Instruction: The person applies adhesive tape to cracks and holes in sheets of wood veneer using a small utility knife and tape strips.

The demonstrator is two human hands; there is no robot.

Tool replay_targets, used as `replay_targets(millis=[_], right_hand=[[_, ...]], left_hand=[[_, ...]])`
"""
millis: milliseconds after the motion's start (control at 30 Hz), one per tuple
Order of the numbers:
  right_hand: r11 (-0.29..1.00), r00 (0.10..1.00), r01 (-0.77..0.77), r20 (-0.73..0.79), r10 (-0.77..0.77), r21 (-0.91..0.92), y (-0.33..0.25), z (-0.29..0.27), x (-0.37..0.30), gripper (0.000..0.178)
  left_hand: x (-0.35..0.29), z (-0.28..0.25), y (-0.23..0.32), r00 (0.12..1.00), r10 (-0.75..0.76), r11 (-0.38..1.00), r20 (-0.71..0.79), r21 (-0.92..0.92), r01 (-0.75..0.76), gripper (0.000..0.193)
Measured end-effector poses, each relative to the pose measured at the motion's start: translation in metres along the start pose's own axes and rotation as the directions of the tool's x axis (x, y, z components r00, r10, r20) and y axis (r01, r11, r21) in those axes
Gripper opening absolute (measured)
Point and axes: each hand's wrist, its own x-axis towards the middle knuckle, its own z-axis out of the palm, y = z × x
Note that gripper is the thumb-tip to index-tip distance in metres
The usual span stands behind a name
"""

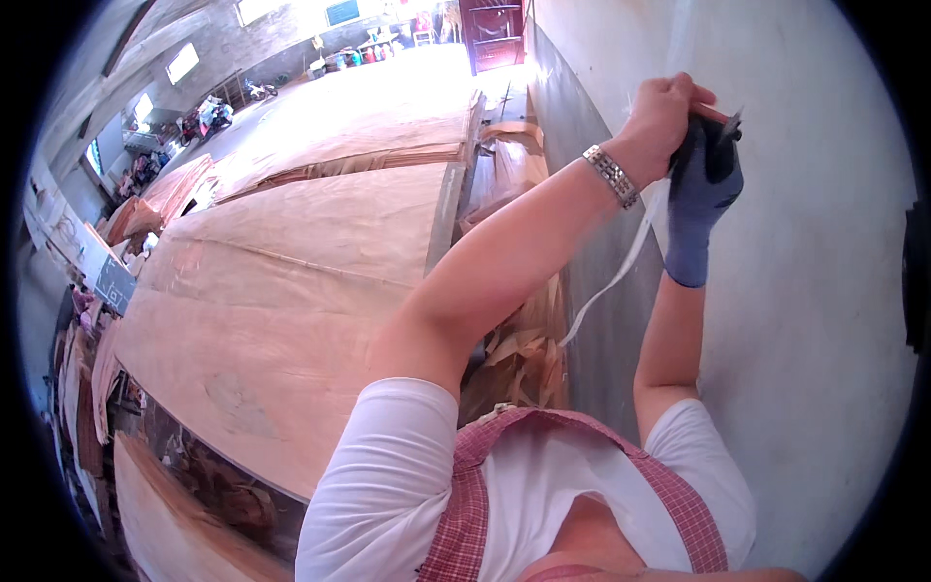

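Observation:
My bare left hand [664, 121], with a metal watch [611, 176] on its wrist, is raised at the upper right against the wall. Its fingers are closed, and what is in them is hidden. Right beside it, my right hand [700, 199] wears a blue-grey glove with black on the fingers. That hand is closed around a small dark pointed tool [727, 131] like a blade; its exact kind is unclear. A reddish-brown piece [711, 113] shows between the two hands. Below them a thin white strip [626, 264] hangs down in a curve; its upper end is hidden behind my hands.
Large wood veneer sheets [291, 281] lie in a wide stack to my left, with more stacks [359, 121] beyond. A pale wall [805, 339] rises close on my right. Torn veneer scraps [524, 364] fill the gap between stack and wall. A dark red door [493, 34] stands far back.

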Motion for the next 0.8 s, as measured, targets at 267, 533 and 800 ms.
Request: replay_targets(millis=[267,533,800], right_hand=[[0.757,0.680,-0.638,0.561,0.471,0.138,0.004,0.007,-0.086,0.052],[0.795,0.207,-0.602,0.948,0.244,-0.073,0.072,0.038,-0.227,0.062],[0.435,-0.716,-0.445,0.603,0.353,-0.783,0.291,0.015,-0.337,0.026]], left_hand=[[-0.106,-0.124,-0.018,0.971,-0.153,0.902,-0.186,0.375,0.214,0.037],[-0.237,-0.260,-0.053,0.746,-0.630,0.622,-0.217,0.434,0.652,0.021],[-0.387,-0.395,-0.209,0.336,-0.221,0.559,-0.916,0.163,0.813,0.027]])
